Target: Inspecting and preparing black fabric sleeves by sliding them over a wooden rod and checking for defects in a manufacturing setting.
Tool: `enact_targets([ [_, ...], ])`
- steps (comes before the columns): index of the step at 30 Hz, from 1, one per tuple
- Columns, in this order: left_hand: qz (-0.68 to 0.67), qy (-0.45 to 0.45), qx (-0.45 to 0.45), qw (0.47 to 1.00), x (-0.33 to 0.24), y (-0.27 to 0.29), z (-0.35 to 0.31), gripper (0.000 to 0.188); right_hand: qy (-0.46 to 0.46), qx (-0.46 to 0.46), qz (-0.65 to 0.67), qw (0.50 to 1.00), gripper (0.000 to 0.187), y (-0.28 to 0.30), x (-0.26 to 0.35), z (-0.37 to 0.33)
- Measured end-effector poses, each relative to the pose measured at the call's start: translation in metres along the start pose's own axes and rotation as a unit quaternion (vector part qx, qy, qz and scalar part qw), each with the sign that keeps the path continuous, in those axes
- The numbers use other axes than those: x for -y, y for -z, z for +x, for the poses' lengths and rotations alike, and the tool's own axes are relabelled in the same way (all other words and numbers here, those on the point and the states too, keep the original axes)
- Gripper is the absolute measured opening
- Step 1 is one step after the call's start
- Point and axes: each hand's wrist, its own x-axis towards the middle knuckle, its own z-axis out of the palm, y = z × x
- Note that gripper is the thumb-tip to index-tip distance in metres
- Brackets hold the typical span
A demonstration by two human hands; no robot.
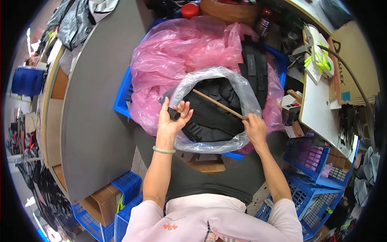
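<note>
My left hand (174, 119) curls round a small black fabric tube (174, 114), whose round open end shows between the fingers. Farther right, my right hand (255, 128) grips one end of a thin wooden stick (219, 105), and the stick slants up and left with its free end apart from the tube. Below both hands a clear plastic bag (217, 72) stands with its mouth spread wide. Inside it lie many black fabric pieces (213, 123), some stacked in strips. The bag rests in a blue crate (122, 97) lined with pink plastic sheeting (161, 60).
More black strips (252, 66) lie at the crate's right side. A grey tabletop (96, 97) curves along my left. To the right stand a white bench (322, 121), a cardboard box (354, 64) and blue plastic baskets (322, 201). A red lid (190, 11) sits beyond the crate.
</note>
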Motion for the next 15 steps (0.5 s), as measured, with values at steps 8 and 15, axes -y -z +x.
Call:
enact_targets([
  [8,-0.047,-0.022,0.061,0.997,-0.021,0.007,-0.013,0.048,-0.079,0.147,0.325,0.931,0.015,0.084,0.059,-0.067],
  [15,0.141,-0.192,0.16,0.958,-0.004,0.012,-0.03,0.041,-0.11,0.155,0.316,0.929,0.013,0.089,0.103,-0.064],
])
